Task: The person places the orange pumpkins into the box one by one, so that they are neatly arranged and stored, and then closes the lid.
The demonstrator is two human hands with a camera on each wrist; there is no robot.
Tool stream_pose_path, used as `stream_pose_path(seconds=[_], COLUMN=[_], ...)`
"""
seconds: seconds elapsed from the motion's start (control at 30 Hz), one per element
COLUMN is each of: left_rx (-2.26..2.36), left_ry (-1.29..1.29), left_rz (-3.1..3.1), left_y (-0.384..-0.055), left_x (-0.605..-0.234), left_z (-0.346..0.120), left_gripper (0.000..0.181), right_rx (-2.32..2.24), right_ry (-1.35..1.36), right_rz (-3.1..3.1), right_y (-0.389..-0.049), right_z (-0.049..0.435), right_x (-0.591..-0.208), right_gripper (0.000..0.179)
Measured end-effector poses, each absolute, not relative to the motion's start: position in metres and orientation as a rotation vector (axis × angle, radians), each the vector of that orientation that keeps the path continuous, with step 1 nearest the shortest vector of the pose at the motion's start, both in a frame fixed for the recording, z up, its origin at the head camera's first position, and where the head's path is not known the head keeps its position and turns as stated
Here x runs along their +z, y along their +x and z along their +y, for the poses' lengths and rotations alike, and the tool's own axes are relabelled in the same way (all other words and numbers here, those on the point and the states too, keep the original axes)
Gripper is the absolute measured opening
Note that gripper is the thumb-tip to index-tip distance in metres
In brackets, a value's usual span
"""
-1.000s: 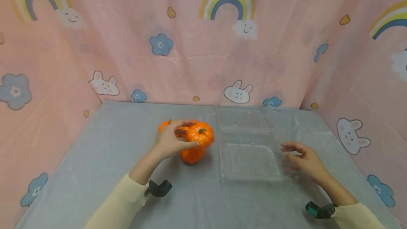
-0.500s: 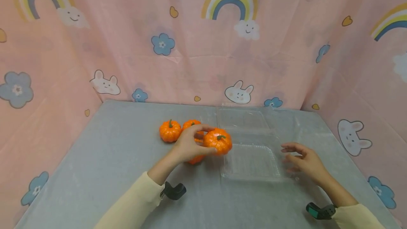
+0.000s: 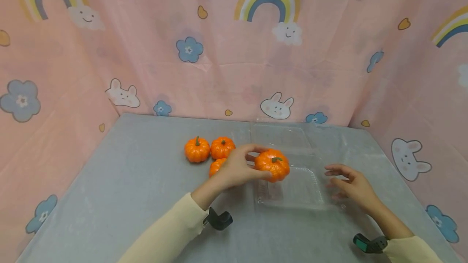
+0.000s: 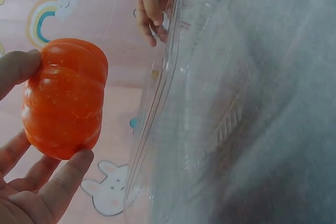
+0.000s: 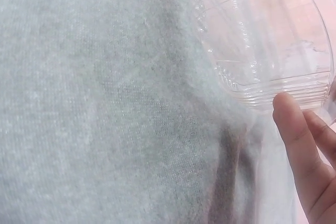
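Note:
In the head view, my left hand [image 3: 237,167] holds a small orange pumpkin [image 3: 276,165] with a green stem, thumb on one side and fingers on the other. The pumpkin hangs over the left part of a clear plastic clamshell box [image 3: 292,204], whose lid [image 3: 279,137] lies folded back behind it. The left wrist view shows this pumpkin [image 4: 65,98] clear of the box wall [image 4: 157,108]. My right hand [image 3: 352,186] is at the box's right side with fingers loosely bent; whether they touch the wall I cannot tell.
Two pumpkins stand side by side to the left, one at the left [image 3: 197,149] and one at the right [image 3: 222,147]. A third pumpkin [image 3: 215,167] sits nearer, partly hidden by my left hand. A grey cloth [image 3: 120,198] covers the table. Pink printed curtains [image 3: 219,76] enclose it.
My left hand has carried the pumpkin rightward from the group to over the box, uncovering the pumpkins on the left. My right hand has stayed by the box.

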State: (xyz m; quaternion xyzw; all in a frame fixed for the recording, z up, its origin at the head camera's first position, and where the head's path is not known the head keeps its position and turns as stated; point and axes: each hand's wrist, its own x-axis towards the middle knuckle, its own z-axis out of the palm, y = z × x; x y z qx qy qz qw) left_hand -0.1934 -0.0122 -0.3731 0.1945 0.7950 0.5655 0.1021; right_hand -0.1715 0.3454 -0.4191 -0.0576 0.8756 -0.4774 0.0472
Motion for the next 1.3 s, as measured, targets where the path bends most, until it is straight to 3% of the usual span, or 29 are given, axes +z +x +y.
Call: stream_pose_path(seconds=[1.3], left_rx=[1.498], left_ry=[0.505], left_rz=[2.414], left_y=[-0.189], left_x=[-0.407], left_z=[0.088], left_gripper=[0.051], right_rx=[-1.499], right_ry=[-0.132], right_rz=[2.615], right_y=[-0.175], right_z=[0.344], right_x=[-0.42], right_gripper=[0.042])
